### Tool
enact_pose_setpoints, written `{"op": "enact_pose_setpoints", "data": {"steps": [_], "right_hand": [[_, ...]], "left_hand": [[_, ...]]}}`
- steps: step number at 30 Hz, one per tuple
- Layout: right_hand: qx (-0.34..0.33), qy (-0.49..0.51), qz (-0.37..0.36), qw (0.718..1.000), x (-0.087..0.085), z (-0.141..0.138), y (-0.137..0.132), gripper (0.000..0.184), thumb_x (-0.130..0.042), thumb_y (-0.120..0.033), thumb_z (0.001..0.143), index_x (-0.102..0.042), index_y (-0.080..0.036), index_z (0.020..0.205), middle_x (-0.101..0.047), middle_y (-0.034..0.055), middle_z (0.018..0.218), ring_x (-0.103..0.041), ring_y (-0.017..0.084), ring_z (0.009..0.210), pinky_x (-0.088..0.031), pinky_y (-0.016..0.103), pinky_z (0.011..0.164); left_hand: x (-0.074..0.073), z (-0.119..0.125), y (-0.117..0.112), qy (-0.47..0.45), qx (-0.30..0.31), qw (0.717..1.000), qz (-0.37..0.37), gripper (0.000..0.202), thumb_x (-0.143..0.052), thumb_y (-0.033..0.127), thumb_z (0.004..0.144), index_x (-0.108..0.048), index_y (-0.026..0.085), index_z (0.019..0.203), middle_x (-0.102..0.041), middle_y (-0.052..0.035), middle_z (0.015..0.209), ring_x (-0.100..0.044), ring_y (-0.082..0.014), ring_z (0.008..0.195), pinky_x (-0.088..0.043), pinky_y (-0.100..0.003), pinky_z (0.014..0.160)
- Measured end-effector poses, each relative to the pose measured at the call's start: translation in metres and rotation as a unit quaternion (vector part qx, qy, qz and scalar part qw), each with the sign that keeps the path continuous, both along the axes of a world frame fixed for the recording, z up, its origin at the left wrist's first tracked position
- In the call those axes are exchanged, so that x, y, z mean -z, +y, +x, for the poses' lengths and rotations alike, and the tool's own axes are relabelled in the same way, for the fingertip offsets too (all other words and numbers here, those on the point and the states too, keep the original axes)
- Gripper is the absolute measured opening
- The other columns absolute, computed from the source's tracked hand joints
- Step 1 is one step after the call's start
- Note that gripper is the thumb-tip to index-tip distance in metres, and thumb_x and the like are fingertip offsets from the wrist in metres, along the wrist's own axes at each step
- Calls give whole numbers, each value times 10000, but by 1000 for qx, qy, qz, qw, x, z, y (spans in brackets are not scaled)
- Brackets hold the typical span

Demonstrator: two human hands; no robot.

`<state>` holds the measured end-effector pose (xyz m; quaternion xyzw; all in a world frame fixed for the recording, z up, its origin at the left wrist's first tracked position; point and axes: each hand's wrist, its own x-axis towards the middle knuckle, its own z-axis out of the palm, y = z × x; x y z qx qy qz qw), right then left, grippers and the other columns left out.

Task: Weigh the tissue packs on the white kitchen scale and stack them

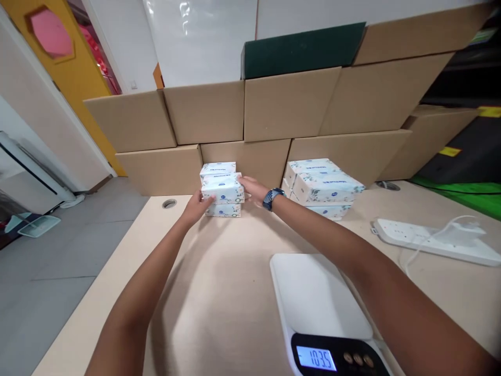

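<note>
At the back of the table, my left hand and my right hand close around opposite sides of a white tissue pack with a floral print. That pack rests on, or just over, a lower tissue pack. Behind it sits another tissue pack. To the right of my right wrist, which wears a patterned watch, stands a second stack of tissue packs. My right forearm passes above a white digital scale, whose lit display reads about 103.5. Nothing lies on the visible part of its plate.
Stacked cardboard boxes form a wall along the table's back edge, with a dark green box on top. A white power strip with a plugged-in adapter and cable lies at right. Grey floor borders the table's left edge.
</note>
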<state>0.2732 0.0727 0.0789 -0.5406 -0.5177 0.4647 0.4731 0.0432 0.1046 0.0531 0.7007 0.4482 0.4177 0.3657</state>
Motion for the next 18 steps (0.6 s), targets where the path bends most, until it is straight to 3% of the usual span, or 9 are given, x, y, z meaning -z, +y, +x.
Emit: {"op": "enact_pose_setpoints", "data": {"steps": [3, 6, 8, 11, 13, 15, 17, 18], "right_hand": [[-5, -14, -16, 1000, -1, 2, -11, 790, -545, -663, 1014, -319, -282, 1668, -518, 176, 1683, -609, 321, 1459, -566, 573, 1127], [-17, -32, -20, 999, -1, 10, -35, 974, -596, -687, 983, -164, -261, 1745, -324, 177, 1794, -420, 336, 1621, -481, 603, 1228], [-30, -64, 5, 997, 5, 24, -60, 1052, -622, -738, 946, -162, -251, 1757, -280, 182, 1808, -366, 349, 1650, -441, 601, 1266], [-32, -162, 115, 980, 22, 59, -108, 1018, -641, -774, 918, -264, -304, 1739, -291, 150, 1810, -423, 372, 1618, -434, 612, 1272], [32, -229, 210, 950, 35, 88, -136, 854, -631, -722, 955, -412, -323, 1679, -414, 132, 1759, -512, 362, 1561, -443, 610, 1272], [152, -270, 290, 906, 46, 121, -155, 661, -592, -656, 1005, -576, -302, 1563, -594, 140, 1621, -592, 346, 1487, -449, 601, 1272], [280, -253, 320, 869, 54, 155, -163, 623, -580, -665, 1000, -650, -266, 1473, -657, 169, 1532, -621, 351, 1440, -476, 595, 1246], [332, -218, 310, 864, 57, 172, -163, 674, -590, -701, 974, -636, -256, 1479, -635, 183, 1550, -609, 355, 1446, -488, 592, 1231]], "left_hand": [[4, -5, -4, 31, -19, 999, -2, 522, -792, 514, 816, -676, 188, 1208, -756, -157, 1290, -678, -343, 1189, -540, -477, 1042], [0, -7, -9, 41, -50, 998, 15, 580, -767, 489, 849, -626, 204, 1334, -651, -186, 1493, -624, -374, 1327, -517, -502, 1092], [-5, -6, -16, 45, -63, 997, 32, 635, -728, 469, 892, -553, 209, 1444, -552, -202, 1608, -565, -384, 1427, -474, -529, 1159], [-15, 7, -39, 43, -82, 990, 110, 640, -659, 486, 957, -486, 220, 1512, -491, -205, 1651, -475, -379, 1524, -399, -559, 1241], [-22, 25, -62, 27, -67, 979, 190, 608, -628, 521, 985, -490, 246, 1510, -493, -183, 1645, -463, -362, 1537, -404, -559, 1249], [-28, 52, -85, 7, 7, 978, 209, 579, -597, 564, 1007, -510, 273, 1501, -521, -154, 1626, -505, -339, 1512, -454, -541, 1220], [-33, 86, -103, -10, 108, 985, 131, 604, -573, 632, 1011, -515, 292, 1507, -531, -139, 1631, -517, -331, 1517, -484, -524, 1205], [-34, 105, -109, -22, 150, 986, 66, 636, -565, 671, 1004, -511, 298, 1517, -514, -133, 1658, -497, -333, 1545, -475, -518, 1223]]}}
